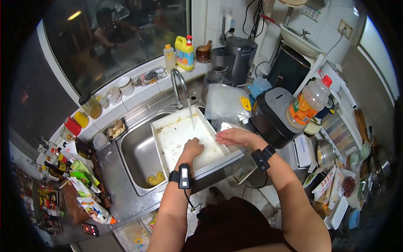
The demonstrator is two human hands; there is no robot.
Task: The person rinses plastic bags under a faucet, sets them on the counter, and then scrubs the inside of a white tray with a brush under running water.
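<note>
A white drawer [170, 145] with a grey front panel [218, 166] rests tilted across the sink's right side. Water runs from the tap [181, 82] into it, and dark and yellowish bits dot its wet bottom. My left hand [193, 148] is down inside the drawer, its fingers curled against the bottom; whatever they may hold is hidden. At the drawer's right wall is my right hand [238, 137], fingers stretched out and palm partly turned up, holding nothing. Both wrists wear black straps.
A yellow cloth [156, 179] lies in the steel sink [140, 147]. Right of the drawer are a clear plastic container [226, 103], a black appliance [273, 113] and an orange-labelled bottle [305, 105]. Sauce bottles and packets crowd the left counter, where a phone [90, 229] lies near the edge.
</note>
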